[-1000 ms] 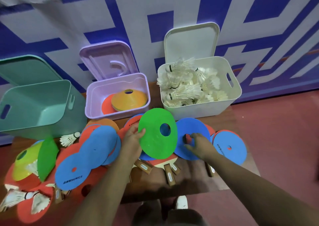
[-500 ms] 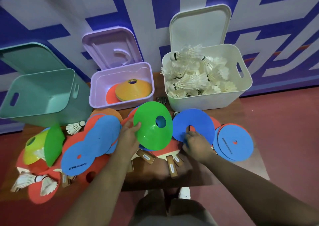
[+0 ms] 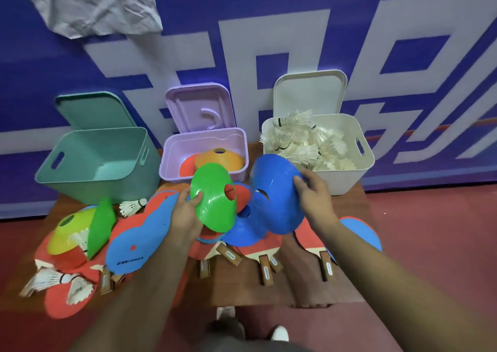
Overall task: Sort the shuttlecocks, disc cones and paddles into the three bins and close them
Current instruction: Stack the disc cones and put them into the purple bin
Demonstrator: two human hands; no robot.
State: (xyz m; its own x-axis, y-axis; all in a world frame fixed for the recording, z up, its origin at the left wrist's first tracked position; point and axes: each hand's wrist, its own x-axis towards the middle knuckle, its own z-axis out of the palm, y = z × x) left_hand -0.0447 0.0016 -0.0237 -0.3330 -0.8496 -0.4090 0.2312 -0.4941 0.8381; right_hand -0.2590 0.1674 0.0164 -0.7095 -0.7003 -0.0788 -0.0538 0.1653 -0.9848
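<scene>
Left hand grips the green disc cone at its rim; right hand grips the blue disc cone. Both cones are tilted above the paddles on the counter, just in front of the open lilac bin, which contains an orange cone.

The green disc cone and the blue disc cone are plain, bright colours. The bins are teal, lilac and off-white. In the lilac bin an orange cone overlaps a red cone. The shuttlecocks are white with dark bands. The paddles have red or blue faces and pale wooden handles. The wall is blue with blocky white shapes.
</scene>
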